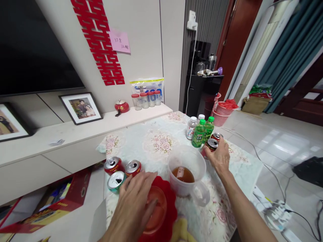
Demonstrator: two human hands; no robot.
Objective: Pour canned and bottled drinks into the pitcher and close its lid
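My right hand (220, 155) is wrapped round a dark-topped red can (212, 144) at the table's right side, with another red can (217, 136) just behind it. My left hand (137, 198) hovers over a red scalloped dish (171, 215) that holds a clear round bowl (161, 208); its fingers are spread. Beyond that hand stand two red cans (133, 167) (112, 164) and a green can (116, 180), all with opened tops. Between my hands a translucent pitcher (186, 158) holds brown liquid (183, 174).
Two green bottles (199, 134) (209, 126) and white-capped bottles (191, 127) stand behind the right-hand cans. Something yellow (181, 230) lies at the near edge. Red-lidded jars (144, 100) line the cabinet top. Cables (272, 168) run across the floor at right.
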